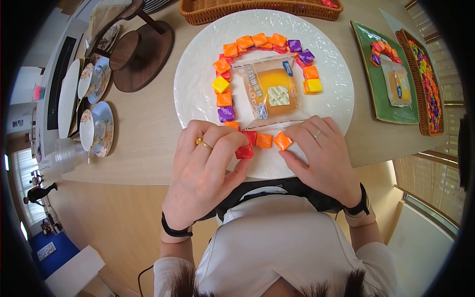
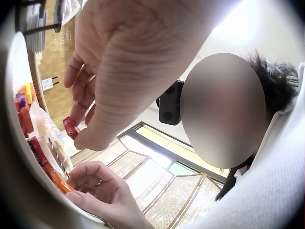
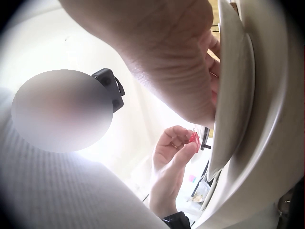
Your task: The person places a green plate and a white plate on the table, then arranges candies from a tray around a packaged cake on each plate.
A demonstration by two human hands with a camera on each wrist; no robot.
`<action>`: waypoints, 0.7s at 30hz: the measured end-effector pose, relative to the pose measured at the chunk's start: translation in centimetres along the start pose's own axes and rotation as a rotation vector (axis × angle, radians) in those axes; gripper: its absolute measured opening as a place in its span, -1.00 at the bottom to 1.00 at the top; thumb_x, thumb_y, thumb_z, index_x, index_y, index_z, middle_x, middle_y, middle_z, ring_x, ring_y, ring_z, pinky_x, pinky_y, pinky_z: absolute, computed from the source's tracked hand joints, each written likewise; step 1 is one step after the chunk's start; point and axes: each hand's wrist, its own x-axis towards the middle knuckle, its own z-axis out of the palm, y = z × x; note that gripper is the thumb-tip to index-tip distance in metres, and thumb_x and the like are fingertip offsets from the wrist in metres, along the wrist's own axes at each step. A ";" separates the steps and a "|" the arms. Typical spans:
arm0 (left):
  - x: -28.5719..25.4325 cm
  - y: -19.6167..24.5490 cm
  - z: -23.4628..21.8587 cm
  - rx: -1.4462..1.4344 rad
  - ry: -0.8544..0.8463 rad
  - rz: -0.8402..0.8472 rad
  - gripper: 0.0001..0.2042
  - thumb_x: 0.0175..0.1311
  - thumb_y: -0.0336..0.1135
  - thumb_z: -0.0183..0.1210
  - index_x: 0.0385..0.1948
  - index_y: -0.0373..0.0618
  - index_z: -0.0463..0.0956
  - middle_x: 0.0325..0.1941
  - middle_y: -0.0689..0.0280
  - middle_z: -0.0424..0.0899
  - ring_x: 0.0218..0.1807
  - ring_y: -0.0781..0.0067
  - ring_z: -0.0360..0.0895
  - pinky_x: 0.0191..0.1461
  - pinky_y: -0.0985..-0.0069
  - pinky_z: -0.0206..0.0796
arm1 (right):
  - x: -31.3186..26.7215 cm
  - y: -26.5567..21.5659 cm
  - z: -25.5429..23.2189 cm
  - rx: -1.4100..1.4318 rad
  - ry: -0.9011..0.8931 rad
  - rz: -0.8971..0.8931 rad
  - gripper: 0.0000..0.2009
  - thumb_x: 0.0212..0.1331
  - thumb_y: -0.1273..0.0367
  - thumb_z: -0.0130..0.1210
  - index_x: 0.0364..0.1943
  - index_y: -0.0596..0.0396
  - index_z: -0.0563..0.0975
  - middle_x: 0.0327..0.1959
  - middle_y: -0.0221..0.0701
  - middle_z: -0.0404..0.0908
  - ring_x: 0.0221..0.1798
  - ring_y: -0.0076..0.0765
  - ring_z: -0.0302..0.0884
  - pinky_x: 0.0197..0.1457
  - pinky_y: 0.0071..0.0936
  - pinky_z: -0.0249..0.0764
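Between the thumb and fingertips of my left hand (image 1: 200,161) is a red wrapped candy (image 1: 245,151), held just above the near rim of a large white plate (image 1: 193,89). My right hand (image 1: 319,151) rests at the same rim, thumb and fingertips pinching an orange wrapped candy (image 1: 282,141) on the plate. Another orange candy (image 1: 264,141) lies between the hands. Orange, yellow, purple and red candies curve around a clear-bagged yellow cake (image 1: 278,81). In the left wrist view the red candy (image 2: 70,128) is raised off the row.
A green tray (image 1: 386,109) with candies and a bagged cake stands at right, beside a candy-filled wicker basket (image 1: 431,106). Another basket (image 1: 203,16) is behind the plate. Cups and saucers (image 1: 104,126) and a dark wooden stand (image 1: 153,59) occupy the left.
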 end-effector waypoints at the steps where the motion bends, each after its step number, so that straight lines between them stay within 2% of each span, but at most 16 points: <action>1: 0.0 0.0 0.0 -0.002 0.000 0.001 -0.55 -0.19 -0.60 0.42 -0.17 -0.12 0.50 -0.20 0.31 0.65 -0.13 0.14 0.48 -0.05 0.32 0.37 | 0.0 -0.1 0.0 -0.011 0.003 -0.002 -0.74 0.02 0.38 0.31 -0.22 0.02 0.48 -0.30 -0.40 0.54 -0.16 -0.27 0.49 -0.05 -0.31 0.34; 9: 0.0 0.3 0.2 -0.031 0.006 -0.005 -0.57 -0.15 -0.58 0.43 -0.17 -0.12 0.50 -0.19 0.31 0.65 -0.13 0.14 0.50 -0.04 0.31 0.39 | -0.1 0.0 -1.4 0.002 0.036 0.005 -0.64 -0.02 0.29 0.39 -0.16 0.04 0.52 -0.24 -0.38 0.58 -0.14 -0.24 0.51 -0.05 -0.31 0.37; 12: 0.5 1.0 0.7 -0.110 0.011 -0.001 -0.59 -0.10 -0.57 0.43 -0.16 -0.12 0.51 -0.16 0.28 0.67 -0.09 0.14 0.55 0.00 0.31 0.42 | -0.2 -0.6 -1.9 0.157 0.037 0.013 -0.63 -0.01 0.31 0.42 -0.13 0.08 0.53 -0.22 -0.36 0.61 -0.15 -0.21 0.55 -0.09 -0.30 0.44; 14: 0.9 1.6 1.0 -0.161 0.014 0.015 -0.60 -0.06 -0.56 0.43 -0.14 -0.13 0.52 -0.15 0.26 0.67 -0.07 0.14 0.58 0.02 0.31 0.44 | 0.0 -1.3 -1.7 0.501 0.041 0.113 -0.67 0.05 0.39 0.40 -0.11 0.10 0.54 -0.24 -0.34 0.61 -0.20 -0.20 0.60 -0.14 -0.35 0.51; 16: 1.0 2.0 0.9 -0.277 -0.087 -0.086 -0.60 -0.02 -0.56 0.43 -0.10 -0.16 0.54 -0.15 0.22 0.67 -0.05 0.13 0.63 0.04 0.32 0.47 | 0.0 -1.2 -1.7 0.594 0.006 0.166 -0.71 0.09 0.44 0.37 -0.12 0.12 0.55 -0.24 -0.34 0.62 -0.22 -0.25 0.62 -0.15 -0.39 0.53; 18: 1.3 2.3 0.6 -0.281 -0.115 -0.108 -0.61 0.00 -0.58 0.42 -0.08 -0.19 0.54 -0.14 0.20 0.66 -0.05 0.16 0.64 0.02 0.35 0.50 | 0.0 -1.1 -1.6 0.689 -0.032 0.219 -0.74 0.12 0.50 0.33 -0.12 0.13 0.55 -0.23 -0.33 0.63 -0.24 -0.30 0.64 -0.15 -0.44 0.56; 21: 1.1 1.9 1.0 -0.337 -0.128 -0.104 -0.62 0.05 -0.62 0.39 -0.05 -0.23 0.53 -0.11 0.19 0.65 -0.04 0.27 0.65 0.01 0.41 0.56 | -0.3 -0.8 -1.2 0.783 0.020 0.273 -0.78 0.16 0.57 0.26 -0.11 0.14 0.56 -0.21 -0.35 0.65 -0.25 -0.41 0.65 -0.13 -0.50 0.56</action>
